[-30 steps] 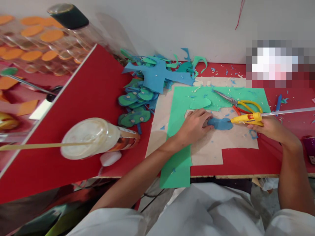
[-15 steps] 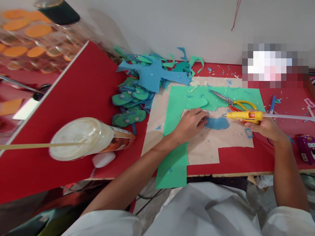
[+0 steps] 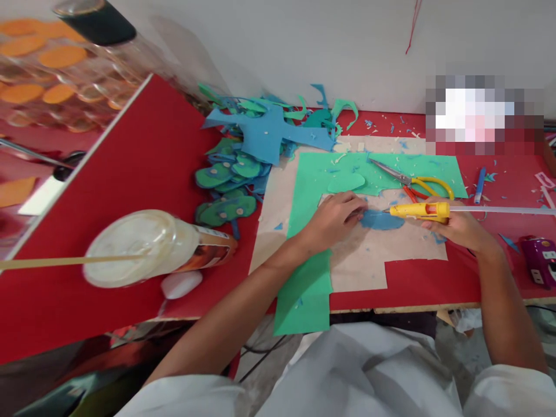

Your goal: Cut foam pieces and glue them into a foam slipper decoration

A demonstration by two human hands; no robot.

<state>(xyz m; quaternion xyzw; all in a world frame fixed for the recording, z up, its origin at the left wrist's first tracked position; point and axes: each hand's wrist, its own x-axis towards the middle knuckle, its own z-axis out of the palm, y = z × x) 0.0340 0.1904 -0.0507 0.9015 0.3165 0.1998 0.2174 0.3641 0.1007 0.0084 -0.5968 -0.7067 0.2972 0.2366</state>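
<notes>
My right hand [image 3: 460, 229] is wrapped round a yellow glue gun [image 3: 419, 210], with a long clear glue stick [image 3: 499, 210] running out of its back. The gun's nozzle is over the blue foam piece [image 3: 383, 220], which lies on the beige sheet. At the left end of that piece, my left hand [image 3: 339, 217] rests with bent fingers pressed together on it. A rounded green foam cutout [image 3: 346, 183] lies just beyond my left hand. Behind the glue gun are scissors [image 3: 410, 178] with yellow handles, lying on the green foam sheet [image 3: 313, 174].
Small foam slippers [image 3: 223, 209] and blue and green scraps [image 3: 264, 130] are heaped at the back left. A lidded plastic cup [image 3: 160, 249] with a straw stands left of my forearm. A purple power socket [image 3: 538, 260] sits at the right edge. A red board [image 3: 108, 191] slopes up at left.
My right hand has moved left with the glue gun, bringing the nozzle further over the blue foam piece. My left hand stays nearly in place.
</notes>
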